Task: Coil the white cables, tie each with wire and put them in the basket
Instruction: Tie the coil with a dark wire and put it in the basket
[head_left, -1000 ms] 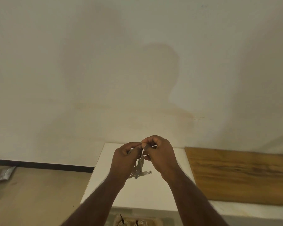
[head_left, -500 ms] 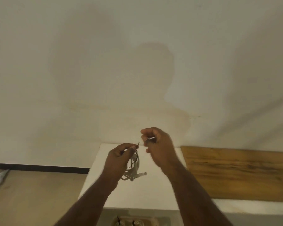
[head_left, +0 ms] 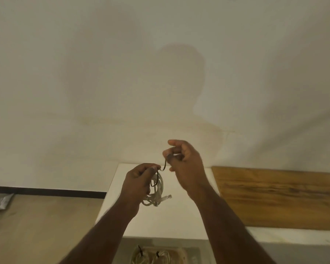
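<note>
My left hand (head_left: pixel 139 181) pinches the top of a coiled white cable (head_left: pixel 157 193), which hangs above the white table (head_left: pixel 166 221) with its plug end pointing right. A dark tie wire (head_left: pixel 164 165) runs from the top of the coil up to my right hand (head_left: pixel 183 162), whose thumb and fingers pinch its free end a little above and to the right of my left hand. At the bottom edge, below the table, sits the basket (head_left: pixel 187 253), holding coiled white cables (head_left: pixel 151 257) bound with dark ties.
A wooden board (head_left: pixel 278 197) lies on the surface to the right of the white table. A plain wall rises close behind. A brown floor lies to the left, with a crumpled silver wrapper (head_left: pixel 0 201) at the far left.
My hands were together at the top of the coil. My right hand has pulled up and to the right, drawing the dark wire out from the coil.
</note>
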